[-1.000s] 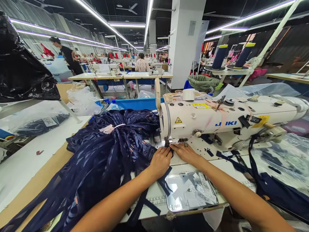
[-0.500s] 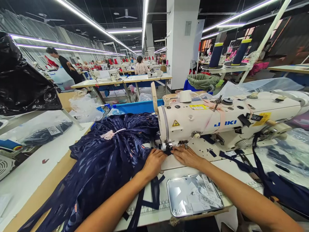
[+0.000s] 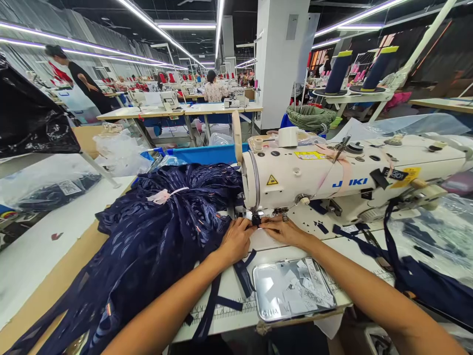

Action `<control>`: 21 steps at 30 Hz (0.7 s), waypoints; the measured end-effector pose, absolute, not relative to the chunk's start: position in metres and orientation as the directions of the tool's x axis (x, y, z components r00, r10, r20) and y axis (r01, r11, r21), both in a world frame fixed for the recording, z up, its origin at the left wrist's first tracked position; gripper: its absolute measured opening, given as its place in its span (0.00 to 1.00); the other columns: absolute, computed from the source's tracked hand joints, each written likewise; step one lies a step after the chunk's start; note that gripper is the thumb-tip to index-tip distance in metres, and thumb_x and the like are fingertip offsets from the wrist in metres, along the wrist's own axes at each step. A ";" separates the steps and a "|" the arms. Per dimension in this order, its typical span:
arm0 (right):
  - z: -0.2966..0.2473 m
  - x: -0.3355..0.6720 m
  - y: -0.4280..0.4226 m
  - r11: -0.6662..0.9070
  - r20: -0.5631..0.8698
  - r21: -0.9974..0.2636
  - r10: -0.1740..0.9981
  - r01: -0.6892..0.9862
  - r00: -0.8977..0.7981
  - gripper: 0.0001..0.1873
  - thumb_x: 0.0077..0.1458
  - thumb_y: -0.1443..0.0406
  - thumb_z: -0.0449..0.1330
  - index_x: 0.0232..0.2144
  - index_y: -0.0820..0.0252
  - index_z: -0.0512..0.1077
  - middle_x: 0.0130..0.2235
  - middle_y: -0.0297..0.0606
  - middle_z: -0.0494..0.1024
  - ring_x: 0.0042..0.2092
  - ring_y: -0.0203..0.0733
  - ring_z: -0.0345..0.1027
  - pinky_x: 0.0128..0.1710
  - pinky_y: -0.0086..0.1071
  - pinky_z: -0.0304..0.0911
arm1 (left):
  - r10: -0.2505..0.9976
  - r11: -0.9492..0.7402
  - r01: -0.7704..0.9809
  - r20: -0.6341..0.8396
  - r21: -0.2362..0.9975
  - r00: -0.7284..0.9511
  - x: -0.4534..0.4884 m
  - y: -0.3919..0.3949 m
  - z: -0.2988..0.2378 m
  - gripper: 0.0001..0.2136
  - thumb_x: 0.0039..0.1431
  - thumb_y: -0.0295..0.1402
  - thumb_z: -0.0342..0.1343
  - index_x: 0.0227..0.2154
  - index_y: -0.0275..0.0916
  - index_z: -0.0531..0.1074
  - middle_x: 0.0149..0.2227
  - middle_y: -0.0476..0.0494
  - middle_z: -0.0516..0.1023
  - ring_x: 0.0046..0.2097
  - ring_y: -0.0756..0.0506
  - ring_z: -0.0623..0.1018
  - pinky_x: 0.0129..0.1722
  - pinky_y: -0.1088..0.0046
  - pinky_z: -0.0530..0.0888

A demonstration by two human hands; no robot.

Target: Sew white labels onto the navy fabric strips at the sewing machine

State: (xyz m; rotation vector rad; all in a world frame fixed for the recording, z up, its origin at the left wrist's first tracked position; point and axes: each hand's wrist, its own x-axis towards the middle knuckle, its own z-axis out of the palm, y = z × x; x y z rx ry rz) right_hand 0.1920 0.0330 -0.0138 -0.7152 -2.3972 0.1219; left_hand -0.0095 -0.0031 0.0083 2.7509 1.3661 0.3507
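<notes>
A small piece of navy fabric is at the needle area of the white sewing machine, bunched between my fingertips. On its left side, my left hand is closed with its fingertips on the fabric. My right hand pinches it from the right, a thin dark thing showing along the fingers. Both hands rest low over the machine bed, just in front of the presser foot, which is partly hidden. Beside my left hand lies a big bundle of navy fabric strips, bound with a pale tie.
A metal tray with white labels sits at the table's front edge. Navy strips trail left of it. More navy fabric and plastic bags lie right. Two thread cones stand behind. Other people are at work in the background.
The fabric at the needle has gone from lying flat to bunched up between my fingertips. My hands have shifted slightly, and a strip beside the tray lies differently. The camera view has tilted a little.
</notes>
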 end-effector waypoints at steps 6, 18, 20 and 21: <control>-0.012 0.192 0.030 0.846 0.479 -0.096 0.501 0.525 -0.721 0.17 0.59 0.67 0.45 0.40 0.59 0.72 0.42 0.43 0.74 0.39 0.40 0.69 0.39 0.35 0.66 | 0.780 -0.624 0.777 0.130 0.085 0.613 -0.007 -0.006 0.009 0.23 0.46 0.18 0.47 0.49 0.33 0.66 0.49 0.38 0.68 0.49 0.40 0.64 0.48 0.59 0.65; -0.011 0.186 0.023 0.837 0.448 0.037 0.475 0.547 -0.757 0.15 0.59 0.66 0.45 0.41 0.62 0.70 0.39 0.43 0.72 0.36 0.40 0.66 0.28 0.30 0.64 | 0.760 -0.650 0.754 0.062 0.094 0.648 -0.021 -0.004 0.011 0.24 0.49 0.18 0.46 0.51 0.37 0.63 0.55 0.42 0.64 0.57 0.39 0.61 0.56 0.46 0.53; -0.012 0.186 0.024 0.833 0.464 0.051 0.469 0.551 -0.752 0.15 0.59 0.67 0.45 0.41 0.62 0.70 0.39 0.44 0.72 0.36 0.40 0.66 0.27 0.30 0.64 | 0.759 -0.651 0.752 0.062 0.103 0.648 -0.021 -0.002 0.012 0.24 0.49 0.18 0.45 0.51 0.37 0.64 0.54 0.41 0.65 0.57 0.39 0.61 0.56 0.45 0.53; -0.012 0.185 0.024 0.832 0.469 0.057 0.466 0.553 -0.750 0.15 0.59 0.67 0.45 0.41 0.62 0.69 0.39 0.44 0.72 0.36 0.40 0.66 0.27 0.30 0.63 | 0.759 -0.651 0.752 0.065 0.108 0.648 -0.020 -0.002 0.013 0.24 0.49 0.17 0.45 0.50 0.37 0.64 0.54 0.40 0.65 0.57 0.39 0.61 0.55 0.45 0.54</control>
